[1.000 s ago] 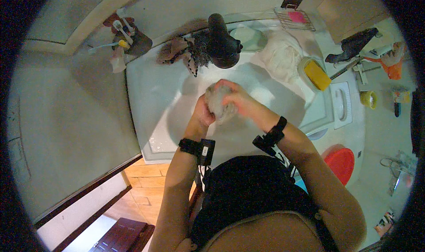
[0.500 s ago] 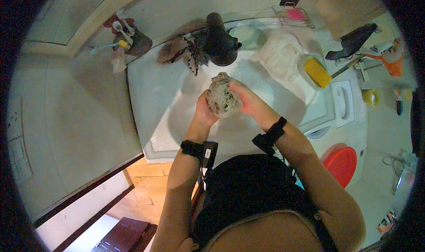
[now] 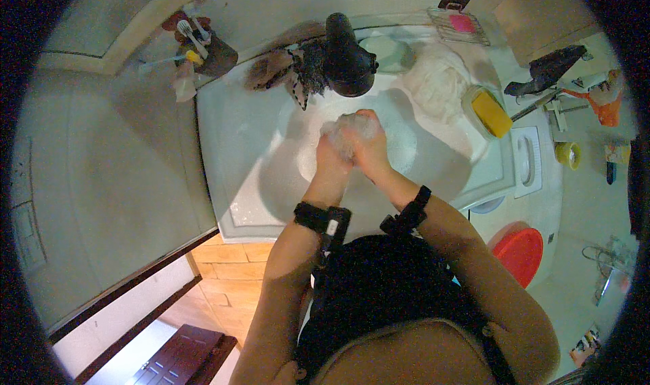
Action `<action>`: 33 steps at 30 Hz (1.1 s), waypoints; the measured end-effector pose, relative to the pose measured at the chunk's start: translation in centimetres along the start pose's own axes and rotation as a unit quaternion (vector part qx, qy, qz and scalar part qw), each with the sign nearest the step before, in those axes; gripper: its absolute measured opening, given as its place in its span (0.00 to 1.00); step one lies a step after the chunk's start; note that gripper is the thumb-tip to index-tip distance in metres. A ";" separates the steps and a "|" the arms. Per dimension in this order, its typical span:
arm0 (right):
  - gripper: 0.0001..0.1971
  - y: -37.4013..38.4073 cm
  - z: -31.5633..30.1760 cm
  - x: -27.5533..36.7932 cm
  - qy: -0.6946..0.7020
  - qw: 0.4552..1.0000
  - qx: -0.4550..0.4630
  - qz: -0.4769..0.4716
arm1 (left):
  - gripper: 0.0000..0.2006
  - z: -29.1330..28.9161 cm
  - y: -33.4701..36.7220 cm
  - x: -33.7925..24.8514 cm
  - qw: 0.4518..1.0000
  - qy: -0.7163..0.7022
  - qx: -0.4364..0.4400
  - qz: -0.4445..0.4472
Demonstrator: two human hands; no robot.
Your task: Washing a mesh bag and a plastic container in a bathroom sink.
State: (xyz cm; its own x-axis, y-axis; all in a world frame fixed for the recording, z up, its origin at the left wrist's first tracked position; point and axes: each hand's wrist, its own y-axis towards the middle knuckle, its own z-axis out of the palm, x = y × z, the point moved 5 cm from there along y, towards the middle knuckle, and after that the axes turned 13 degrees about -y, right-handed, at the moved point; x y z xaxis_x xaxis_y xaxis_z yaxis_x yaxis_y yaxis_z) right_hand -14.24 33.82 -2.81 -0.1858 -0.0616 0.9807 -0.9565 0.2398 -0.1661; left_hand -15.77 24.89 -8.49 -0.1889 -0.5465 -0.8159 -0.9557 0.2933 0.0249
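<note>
Over the basin of the white sink (image 3: 244, 202), both my hands press together around a wad of wet, foam-covered cloth (image 3: 349, 129). My left hand (image 3: 332, 153) closes on it from the left. From the right, my right hand (image 3: 371, 147) wraps over it with bent fingers. Foam and fingers hide most of the cloth. Just beyond my hands stands a black faucet (image 3: 349, 63). A crumpled dark-patterned cloth (image 3: 305, 74) lies beside the faucet on the left.
A white bundled cloth (image 3: 439, 84) rests on the right sink ledge, near a dish with a yellow block (image 3: 491, 114). At the back right, a wire rack (image 3: 474, 38) holds something pink. A toothbrush cup (image 3: 218, 57) is at far left, a red round basin (image 3: 520, 255) at lower right.
My hands have come closer together and squeezed the patterned cloth into a smaller wad. White foam now covers it. The view has shifted slightly.
</note>
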 end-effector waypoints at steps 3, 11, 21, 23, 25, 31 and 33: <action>0.10 1.0 0.0 -2.1 0.212 0.969 -0.112 0.064 | 0.10 -0.2 0.7 -0.1 0.936 -0.283 -0.194 -0.081; 0.14 0.9 0.7 -6.9 0.469 0.814 0.157 0.304 | 0.06 -2.9 0.9 -9.0 0.971 0.003 -0.151 0.187; 0.21 -2.6 -1.0 -5.9 -0.091 0.847 0.315 -0.418 | 0.07 -2.2 -2.8 -10.7 0.945 0.038 0.078 0.316; 0.20 -2.8 -0.5 -5.9 -0.097 0.859 0.319 -0.389 | 0.06 -2.0 -3.5 -10.5 0.939 -0.015 0.117 0.323; 0.20 -3.0 -0.4 -5.9 -0.096 0.880 0.326 -0.332 | 0.06 -1.9 -3.6 -10.6 0.932 -0.024 0.121 0.340; 0.19 -0.9 -1.2 -4.7 -0.066 0.928 0.332 -0.158 | 0.08 -2.8 -1.2 -5.6 0.980 -0.157 0.083 0.091; 0.16 0.5 -0.4 -6.4 0.469 0.726 0.293 0.410 | 0.07 -3.9 -1.0 -3.0 0.965 -0.258 0.014 -0.044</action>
State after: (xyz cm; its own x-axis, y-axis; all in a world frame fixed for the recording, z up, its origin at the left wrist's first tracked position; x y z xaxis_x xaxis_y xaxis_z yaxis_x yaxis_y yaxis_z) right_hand -13.46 34.70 -9.18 -0.7747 0.6205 0.1216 -0.5934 -0.6469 -0.4789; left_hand -15.09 23.19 -3.84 0.0376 -0.1086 -0.9934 -0.9553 0.2878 -0.0677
